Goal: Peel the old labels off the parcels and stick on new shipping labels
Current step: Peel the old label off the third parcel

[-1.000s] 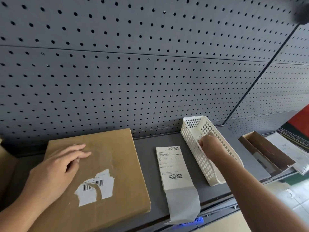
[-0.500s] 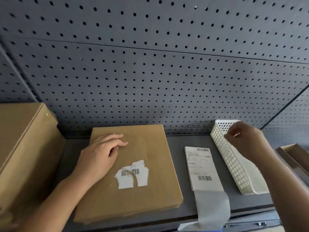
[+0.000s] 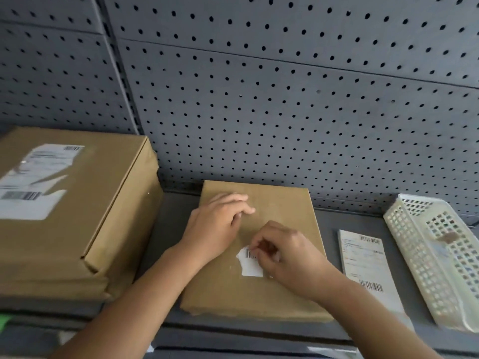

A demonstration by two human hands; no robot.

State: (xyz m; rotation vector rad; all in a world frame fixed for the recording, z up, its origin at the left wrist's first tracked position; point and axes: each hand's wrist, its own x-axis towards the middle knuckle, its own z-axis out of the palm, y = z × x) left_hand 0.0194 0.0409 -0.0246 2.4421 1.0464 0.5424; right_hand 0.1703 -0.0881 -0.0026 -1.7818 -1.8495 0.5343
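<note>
My left hand lies spread on the flat parcel, fingers loosely straight and pressing the cardboard toward its far left corner, holding nothing. My right hand is bunched over the torn scrap of old label, which sits near the middle of the parcel's top face. Thumb and forefinger are curled together at the scrap's upper edge, by the barcode. I read that as a pinch on a lifted corner, though the knuckles partly hide the fingertips. The step in hand, as I judge it, is getting this scrap off. To do it well I would pull low and slow, folding the paper back on itself close to the cardboard rather than tugging upward. The ragged outline suggests the paper tears easily, and the brown face could lift with it. The left hand should bear down close beside the scrap so the thin parcel neither slides on the shelf nor rises with the pull. If the pinch slips, I would pick up a fresh edge with a nail instead of scraping. The new label lies just right of the parcel, with the white basket beyond it. A bigger box at the left carries its own label, not yet peeled.
</note>
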